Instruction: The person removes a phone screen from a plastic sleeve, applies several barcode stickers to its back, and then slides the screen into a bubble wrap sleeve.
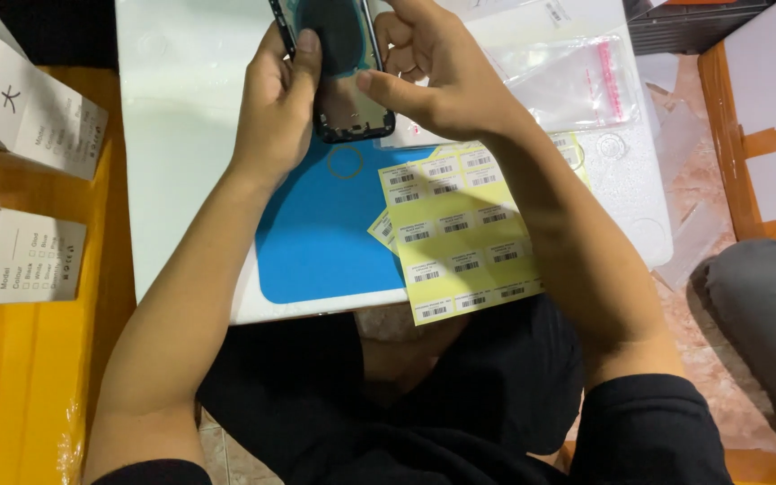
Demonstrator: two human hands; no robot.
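1. A dark phone case [345, 67] is held at the far edge of the scene, above a white worktop [181, 135].
2. The case is gripped on its left side by the left hand [276, 103], with the thumb pressed on its rim.
3. Its right side is clasped by the right hand [442, 76], with the thumb laid across the lower part.
4. A blue mat [325, 233] is seen on the worktop, just near of the case.
5. Yellow sheets of barcode labels [460, 238] lie to the right of the mat, partly over it.
6. Clear plastic bags [577, 81] lie at the far right.
7. White labelled boxes [20, 260] rest on a yellow surface [20, 386] at the left.
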